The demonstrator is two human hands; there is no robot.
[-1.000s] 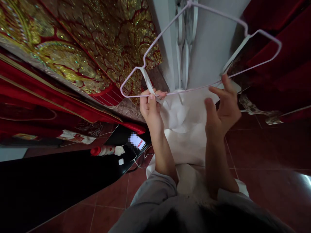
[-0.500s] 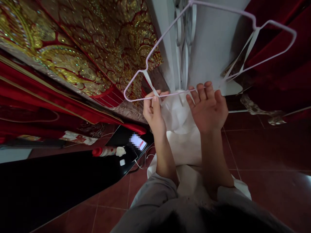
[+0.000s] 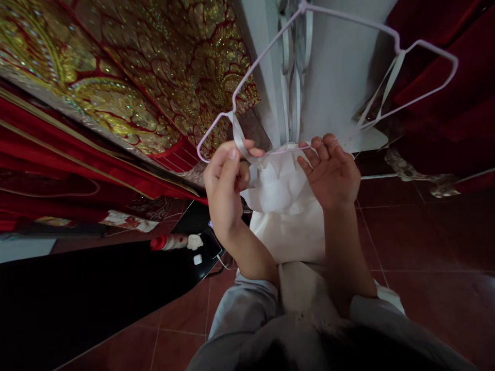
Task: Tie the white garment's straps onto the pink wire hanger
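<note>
A thin pale wire hanger (image 3: pixel 263 62) hangs in front of me, with white ribbon straps looped over both of its ends. A white garment (image 3: pixel 286 206) droops below its bottom bar. My left hand (image 3: pixel 226 185) is closed in a pinch on the left strap (image 3: pixel 238 135), just under the hanger's left corner. My right hand (image 3: pixel 330 172) has its fingers curled over the hanger's bottom bar and the top edge of the white garment.
Red cloth with gold embroidery (image 3: pixel 127 77) hangs at the left. A white post (image 3: pixel 328 67) stands behind the hanger, and dark red velvet (image 3: pixel 456 113) hangs at the right. A black surface (image 3: pixel 96 288) at lower left carries a red-capped bottle (image 3: pixel 172 241). The floor is red tile (image 3: pixel 425 247).
My right hand came in from the hanger's right side to its bottom bar and curled over it. My left hand rose and turned, still pinching the left strap. The right strap now hangs on the hanger.
</note>
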